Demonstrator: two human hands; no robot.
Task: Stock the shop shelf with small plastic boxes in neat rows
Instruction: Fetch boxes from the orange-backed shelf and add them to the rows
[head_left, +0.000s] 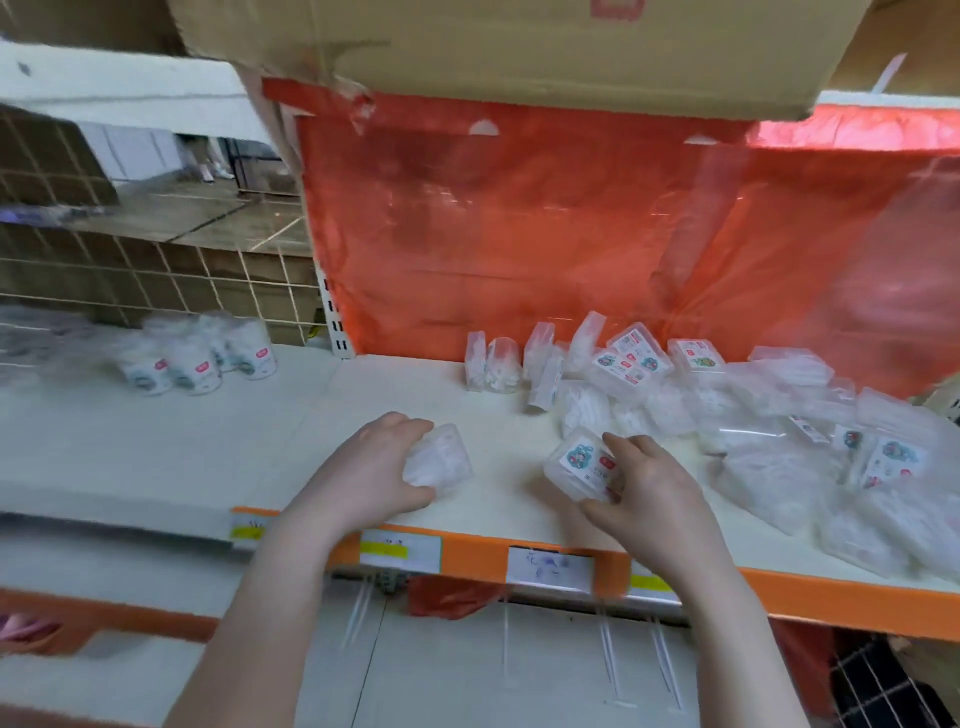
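On the white shelf (291, 415) my left hand (374, 467) grips a small clear plastic box (441, 460) with white contents, near the front edge. My right hand (649, 486) holds a second clear box (579, 460), its colourful label facing up. Both boxes sit low over the shelf. Behind them, several small boxes (498, 364) stand upright near the red back sheet. A loose heap of boxes and clear bags (779, 415) spreads over the shelf's right side.
Several round labelled tubs (197, 358) stand at the left on the neighbouring shelf. A red plastic sheet (519, 234) backs the bay. A cardboard carton (493, 47) overhangs from above. Price labels (550, 569) sit on the orange front rail.
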